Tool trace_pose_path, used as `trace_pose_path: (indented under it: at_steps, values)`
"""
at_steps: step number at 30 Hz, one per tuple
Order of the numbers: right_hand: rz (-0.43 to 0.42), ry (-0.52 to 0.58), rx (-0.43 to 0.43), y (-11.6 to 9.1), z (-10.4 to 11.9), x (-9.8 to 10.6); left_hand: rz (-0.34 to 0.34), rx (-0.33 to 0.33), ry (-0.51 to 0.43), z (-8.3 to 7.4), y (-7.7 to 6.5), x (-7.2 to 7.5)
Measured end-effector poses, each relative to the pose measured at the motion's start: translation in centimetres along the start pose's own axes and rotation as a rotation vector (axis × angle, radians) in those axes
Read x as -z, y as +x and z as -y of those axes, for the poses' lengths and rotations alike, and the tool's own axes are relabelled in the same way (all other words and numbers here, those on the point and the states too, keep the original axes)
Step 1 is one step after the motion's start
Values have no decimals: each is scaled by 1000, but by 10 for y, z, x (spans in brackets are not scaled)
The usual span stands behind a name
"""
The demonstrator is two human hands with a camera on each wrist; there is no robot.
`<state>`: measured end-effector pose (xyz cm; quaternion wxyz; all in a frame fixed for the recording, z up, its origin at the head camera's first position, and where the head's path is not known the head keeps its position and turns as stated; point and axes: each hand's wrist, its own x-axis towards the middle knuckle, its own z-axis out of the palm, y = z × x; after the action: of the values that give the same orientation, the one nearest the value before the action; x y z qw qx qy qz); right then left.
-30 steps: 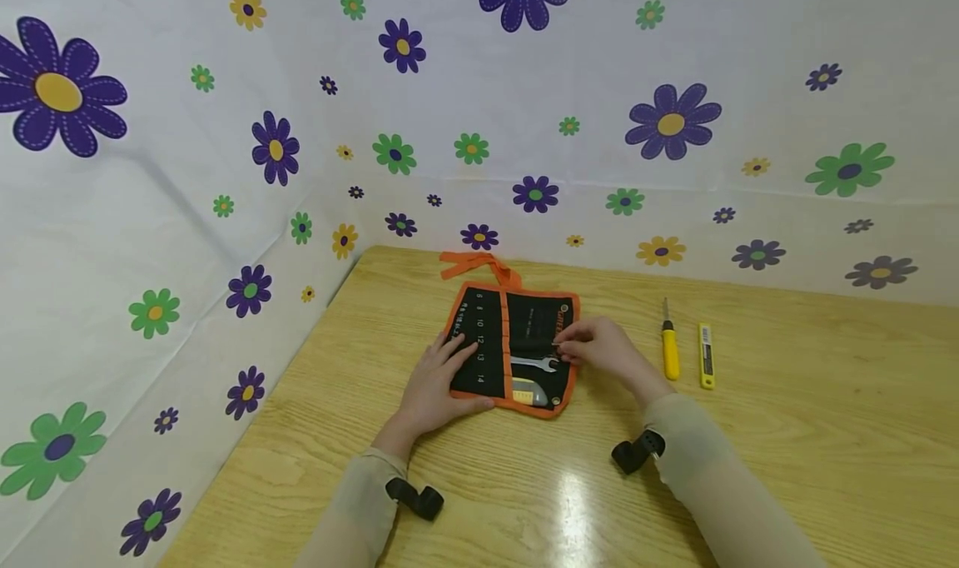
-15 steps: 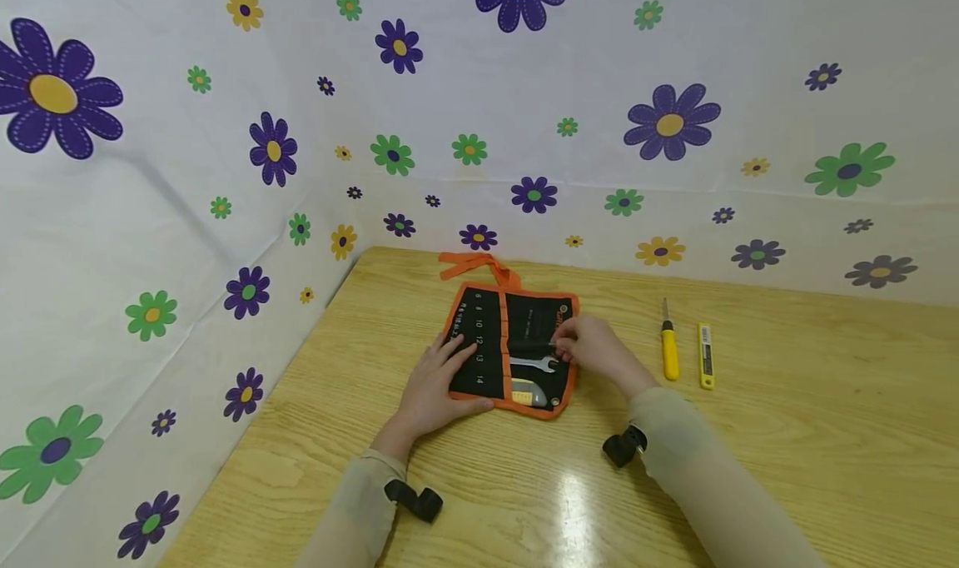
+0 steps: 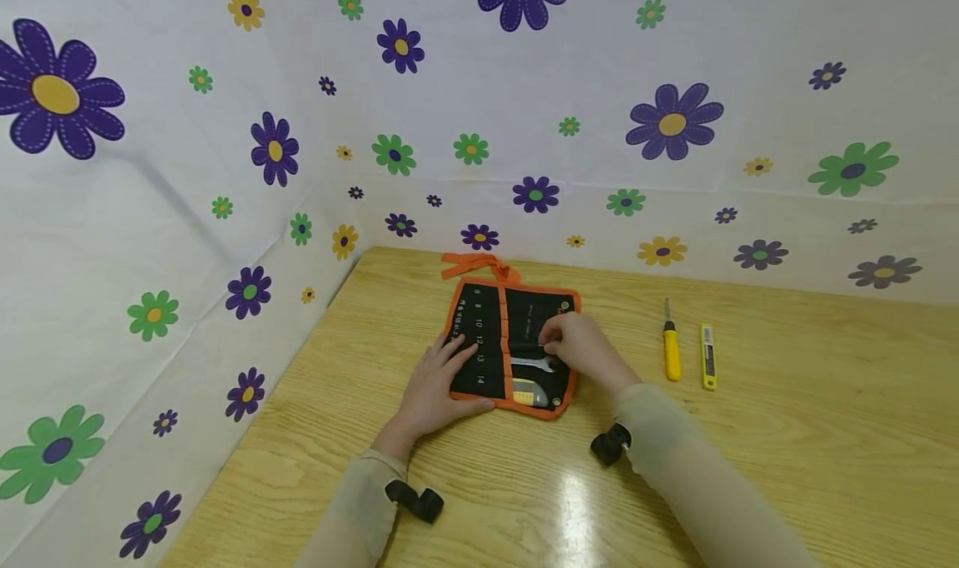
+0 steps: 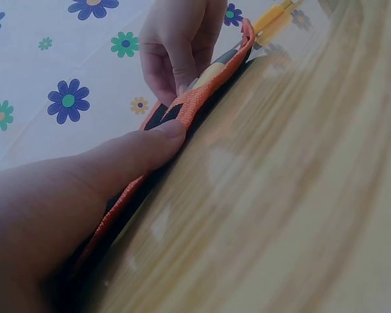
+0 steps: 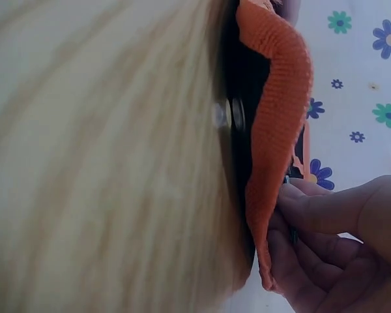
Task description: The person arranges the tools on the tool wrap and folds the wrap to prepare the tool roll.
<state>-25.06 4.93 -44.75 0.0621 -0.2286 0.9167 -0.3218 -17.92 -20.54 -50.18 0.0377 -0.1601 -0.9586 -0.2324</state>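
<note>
A black tool roll (image 3: 490, 372) with orange edging lies spread on the table, numbers printed down its pockets. My left hand (image 3: 430, 389) rests flat on its left side, fingers spread, the thumb (image 4: 166, 130) along the near orange edge. Over the roll's right half, my right hand (image 3: 580, 347) pinches a slim tool (image 5: 294, 235) between thumb and fingers; most of it is hidden, so its kind cannot be told. Just below those fingertips, an open-ended wrench (image 3: 528, 363) sticks out of a pocket. A grey and yellow utility knife (image 3: 530, 393) sits in the lowest pocket.
Right of the roll, a yellow-handled screwdriver (image 3: 672, 356) and a flat yellow case (image 3: 708, 358) lie on the wooden table (image 3: 824, 418). Orange ties (image 3: 479, 263) trail from the roll's far edge. Flower-printed sheeting (image 3: 584, 68) stands behind and at the left.
My right hand has moved left over the roll, toward the pockets, still pinching the slim tool. My left hand has stayed in place.
</note>
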Motion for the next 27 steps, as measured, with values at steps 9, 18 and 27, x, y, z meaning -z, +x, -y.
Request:
trace_pose_path:
  at_steps: [9, 18, 27]
  values:
    - [1, -2, -14, 7, 4, -9, 1, -3, -20, -3, 0, 2]
    - [-4, 4, -6, 15, 11, -17, 12, 9, -34, -3, 0, 3]
    - [5, 38, -48, 21, 18, -22, 0, -10, -46, -1, 1, 2]
